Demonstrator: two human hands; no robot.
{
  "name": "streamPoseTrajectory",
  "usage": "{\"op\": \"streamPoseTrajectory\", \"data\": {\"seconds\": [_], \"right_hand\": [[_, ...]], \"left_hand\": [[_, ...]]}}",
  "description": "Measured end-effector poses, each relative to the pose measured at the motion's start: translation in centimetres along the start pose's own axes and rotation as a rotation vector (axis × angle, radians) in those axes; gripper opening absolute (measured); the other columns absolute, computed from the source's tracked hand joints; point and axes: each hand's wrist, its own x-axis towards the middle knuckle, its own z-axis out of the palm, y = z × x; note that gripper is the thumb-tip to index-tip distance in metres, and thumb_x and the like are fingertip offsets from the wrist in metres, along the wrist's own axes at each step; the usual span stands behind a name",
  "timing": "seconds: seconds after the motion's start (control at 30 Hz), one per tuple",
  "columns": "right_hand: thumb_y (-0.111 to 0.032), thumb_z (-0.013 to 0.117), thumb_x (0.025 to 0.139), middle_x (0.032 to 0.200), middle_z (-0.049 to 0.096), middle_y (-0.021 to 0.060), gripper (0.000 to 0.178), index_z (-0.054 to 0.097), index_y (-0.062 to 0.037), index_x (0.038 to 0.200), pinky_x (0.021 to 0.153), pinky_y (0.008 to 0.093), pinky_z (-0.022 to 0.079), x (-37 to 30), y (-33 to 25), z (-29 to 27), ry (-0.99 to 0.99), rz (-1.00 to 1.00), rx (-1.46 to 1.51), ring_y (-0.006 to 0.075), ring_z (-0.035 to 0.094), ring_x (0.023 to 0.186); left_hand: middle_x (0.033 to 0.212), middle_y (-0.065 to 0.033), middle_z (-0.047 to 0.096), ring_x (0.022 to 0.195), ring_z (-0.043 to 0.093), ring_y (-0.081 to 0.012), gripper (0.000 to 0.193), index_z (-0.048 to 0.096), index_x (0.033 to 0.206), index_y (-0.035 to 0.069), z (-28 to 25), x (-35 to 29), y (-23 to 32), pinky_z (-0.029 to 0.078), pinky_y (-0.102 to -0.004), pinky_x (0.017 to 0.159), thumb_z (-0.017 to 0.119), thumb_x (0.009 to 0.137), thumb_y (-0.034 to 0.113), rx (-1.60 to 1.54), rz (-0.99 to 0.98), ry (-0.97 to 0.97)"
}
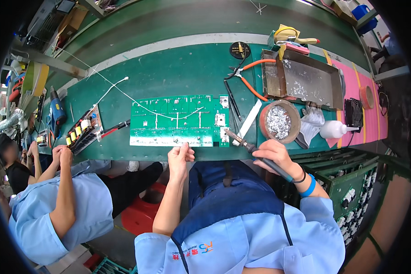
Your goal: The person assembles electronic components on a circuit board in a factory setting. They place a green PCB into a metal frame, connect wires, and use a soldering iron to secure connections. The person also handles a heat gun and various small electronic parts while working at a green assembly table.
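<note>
A long green circuit board (169, 130) lies on the green work table. Across it curves a thin white cable (144, 108). My left hand (181, 157) is closed at the board's near edge, its fingertips pinching the rim. In my right hand (275, 157) is a soldering iron (249, 147), gripped by its dark handle. The iron's tip points at the silvery pads on the board's right end; I cannot tell whether it touches. A round tub (278, 122) of shiny metal scraps stands beyond my right hand, with a white strip (250, 119) beside it.
Orange-handled cutters (251, 82) lie behind the tub, near a metal tray (313, 93). Further right are a grey-white glove (311, 124), a white squeeze bottle (334, 129) and a pink mat (370, 118). A co-worker (64, 205) sits at left, near another board (95, 119) with yellow parts.
</note>
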Motion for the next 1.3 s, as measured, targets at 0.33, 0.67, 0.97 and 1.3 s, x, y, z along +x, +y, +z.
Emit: {"op": "streamPoseTrajectory", "data": {"seconds": [0.33, 0.67, 0.97, 1.3], "right_hand": [[-0.01, 0.064, 0.068, 0.07, 0.053, 0.0065, 0.021, 0.059, -0.002, 0.087, 0.058, 0.0247, 0.039, 3.9, 1.4, -3.4, -0.002, 0.368, 0.343, 0.0148, 0.051, 0.063], [-0.009, 0.06, 0.071, 0.07, 0.057, 0.0033, 0.016, 0.058, -0.001, 0.085, 0.056, 0.0226, 0.039, 5.5, 3.7, -4.4, 0.027, 0.457, 0.535, 0.009, 0.051, 0.063], [-0.01, 0.063, 0.068, 0.076, 0.058, 0.0085, 0.018, 0.059, -0.0018, 0.084, 0.06, 0.0288, 0.043, 7.4, 2.7, -5.5, -0.175, 0.262, 0.352, 0.0219, 0.057, 0.069], [-0.011, 0.066, 0.064, 0.071, 0.056, 0.0077, 0.02, 0.059, -0.0057, 0.082, 0.058, 0.0319, 0.043, 7.8, 1.9, -5.6, -0.251, 0.097, 0.203, 0.0255, 0.055, 0.066]], "left_hand": [[0.056, -0.0043, 0.054, 0.043, 0.047, -0.0076, 0.027, 0.055, 0.07, 0.001, 1.9, 2.1, 5.1, 0.038, -0.0201, 0.041, 0.054, 0.083, 0.025, 0.068, 0.114, -0.003], [0.056, -0.0048, 0.054, 0.042, 0.047, -0.0077, 0.027, 0.055, 0.07, 0.0, 2.3, 2.1, 5.3, 0.038, -0.0199, 0.042, 0.055, 0.082, 0.023, 0.07, 0.093, 0.005], [0.056, -0.005, 0.054, 0.043, 0.047, -0.0079, 0.028, 0.055, 0.068, 0.0, 2.3, 2.0, 5.1, 0.038, -0.0202, 0.042, 0.055, 0.082, 0.024, 0.055, 0.081, 0.018], [0.056, -0.0049, 0.054, 0.042, 0.047, -0.0077, 0.027, 0.053, 0.066, 0.002, 2.5, 1.9, 5.1, 0.038, -0.0196, 0.041, 0.055, 0.082, 0.023, 0.053, 0.094, 0.023]]}}
